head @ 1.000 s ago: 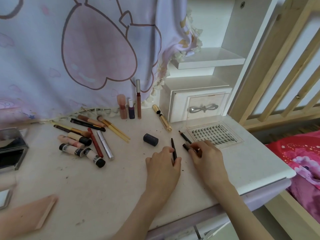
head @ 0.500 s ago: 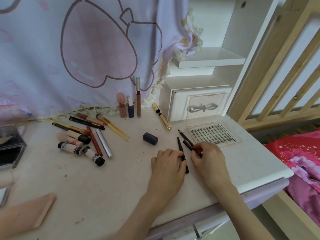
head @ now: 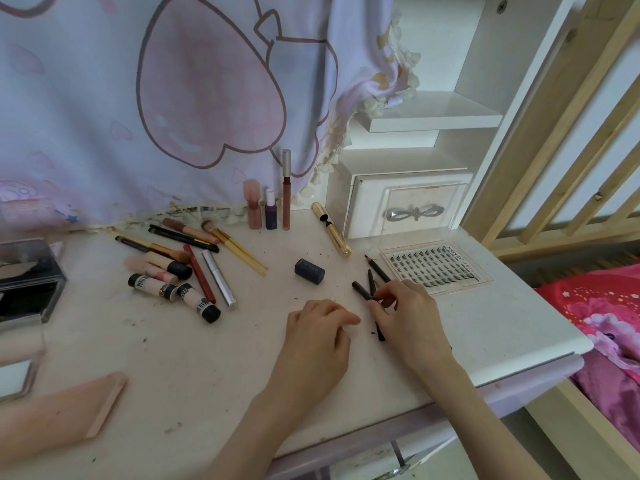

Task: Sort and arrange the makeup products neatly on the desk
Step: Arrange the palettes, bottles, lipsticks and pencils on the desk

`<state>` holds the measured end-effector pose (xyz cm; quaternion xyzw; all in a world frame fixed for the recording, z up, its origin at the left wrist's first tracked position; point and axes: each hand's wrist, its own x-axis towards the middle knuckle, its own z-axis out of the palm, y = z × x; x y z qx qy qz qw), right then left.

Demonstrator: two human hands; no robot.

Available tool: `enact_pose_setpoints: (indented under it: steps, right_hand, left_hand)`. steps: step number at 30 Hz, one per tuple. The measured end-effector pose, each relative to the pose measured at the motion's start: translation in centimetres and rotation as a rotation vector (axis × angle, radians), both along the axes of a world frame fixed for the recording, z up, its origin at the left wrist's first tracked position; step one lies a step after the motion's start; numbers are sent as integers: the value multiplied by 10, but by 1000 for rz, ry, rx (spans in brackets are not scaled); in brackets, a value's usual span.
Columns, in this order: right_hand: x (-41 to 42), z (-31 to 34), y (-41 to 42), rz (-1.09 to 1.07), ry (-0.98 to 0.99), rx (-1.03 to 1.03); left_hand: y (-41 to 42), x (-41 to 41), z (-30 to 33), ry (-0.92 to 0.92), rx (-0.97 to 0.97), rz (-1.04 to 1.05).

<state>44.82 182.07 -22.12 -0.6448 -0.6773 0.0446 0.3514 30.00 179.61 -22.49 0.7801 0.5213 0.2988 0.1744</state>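
Observation:
Three dark eye pencils (head: pixel 371 283) lie close together on the white desk (head: pixel 214 358), just left of a clear lash tray (head: pixel 436 268). My right hand (head: pixel 407 315) pinches them between thumb and fingertips; the hand hides their lower ends, apart from one tip (head: pixel 380 334). My left hand (head: pixel 320 332) rests on the desk beside them, fingers loosely curled, holding nothing. A dark blue cap (head: pixel 309 270) lies alone to the left of the pencils. A gold mascara tube (head: pixel 331 233) lies behind them.
A loose pile of brushes, pencils and small tubes (head: pixel 180 271) covers the left middle. Small bottles (head: pixel 270 209) and a tall lip gloss (head: pixel 286 195) stand at the curtain. There is a white drawer box (head: pixel 408 202) at the back right, a black case (head: pixel 27 282) at far left and a pink sponge (head: pixel 69 410) near the front.
My left hand slid a thin pencil rightward to the others, let it go and drew back a little. My right hand stayed on the pencils and now gathers them.

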Motion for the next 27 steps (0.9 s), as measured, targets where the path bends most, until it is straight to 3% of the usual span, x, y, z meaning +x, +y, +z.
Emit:
enact_pose_setpoints:
  steps: [11, 27]
  right_hand:
    - [7, -3, -8, -37, -146, 58]
    - [7, 4, 8, -47, -117, 89]
  left_hand:
    - [13, 7, -5, 323, 27, -85]
    - [24, 4, -2, 369, 5, -120]
